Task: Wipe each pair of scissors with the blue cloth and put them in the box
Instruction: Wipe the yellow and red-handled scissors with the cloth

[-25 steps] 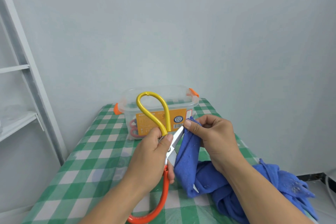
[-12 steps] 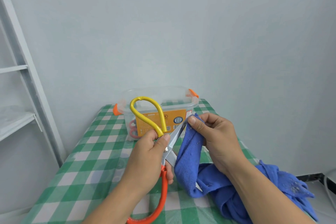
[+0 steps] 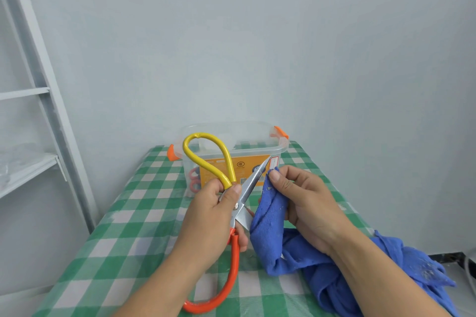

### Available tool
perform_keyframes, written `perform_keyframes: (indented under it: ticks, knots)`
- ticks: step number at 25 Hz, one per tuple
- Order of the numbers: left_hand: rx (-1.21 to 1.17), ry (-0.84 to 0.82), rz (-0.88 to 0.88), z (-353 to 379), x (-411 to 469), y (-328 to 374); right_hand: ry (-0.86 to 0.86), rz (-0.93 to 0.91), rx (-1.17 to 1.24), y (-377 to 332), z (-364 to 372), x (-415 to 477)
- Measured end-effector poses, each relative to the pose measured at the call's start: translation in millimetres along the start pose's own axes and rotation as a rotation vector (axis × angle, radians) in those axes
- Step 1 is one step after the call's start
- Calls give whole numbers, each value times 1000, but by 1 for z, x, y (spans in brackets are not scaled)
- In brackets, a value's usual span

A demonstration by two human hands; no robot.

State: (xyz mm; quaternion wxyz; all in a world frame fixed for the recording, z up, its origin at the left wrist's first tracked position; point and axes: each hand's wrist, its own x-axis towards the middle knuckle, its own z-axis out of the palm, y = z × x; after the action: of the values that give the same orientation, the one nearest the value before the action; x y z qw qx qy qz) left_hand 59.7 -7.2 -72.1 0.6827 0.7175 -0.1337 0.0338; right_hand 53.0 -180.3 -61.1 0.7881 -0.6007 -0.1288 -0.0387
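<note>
Compared with half a second ago, the scissors (image 3: 246, 188) are turned a little, so the yellow handle loop (image 3: 226, 182) leans more away from the box (image 3: 279, 148). The upper blade is now uncovered and its tip points up at the front wall of the box. The blue cloth (image 3: 268, 234) has slid off this blade and stands just beside it.

The left hand (image 3: 213, 213) holds the scissors in front of the box. Its fingers are curled around the place where the handles meet the blades, and the thumb lies near the pivot. The orange handle loop (image 3: 234, 260) hangs down from this hand, on the side far from the box. The scissors are open, and the lower blade goes into the folds of the cloth.

The right hand (image 3: 306, 203) pinches the upper edge of the cloth between the thumb and the curled fingers, close to the blade tip and in front of the box's right corner. The rest of the cloth lies in a heap on the desk (image 3: 144, 213), nearer to the person than the box.

The box is clear plastic with orange clips and an orange label. It stands open at the far end of the desk. Inside it, at its left end, the red handle rings of another pair of scissors (image 3: 193, 179) show through the wall.
</note>
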Motion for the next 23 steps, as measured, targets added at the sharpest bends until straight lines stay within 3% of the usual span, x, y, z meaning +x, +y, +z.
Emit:
perform_keyframes:
  ticks: [10, 17, 23]
  knots:
    - [-18, 95, 17, -8, 1, 13, -6, -50, -116, 3, 6, -4]
    - [-17, -13, -58, -16, 0, 23, -28, -110, -417, -1, 3, -4]
    - [12, 45, -28, -18, -1, 23, -50, -136, -469, 1, 8, -6]
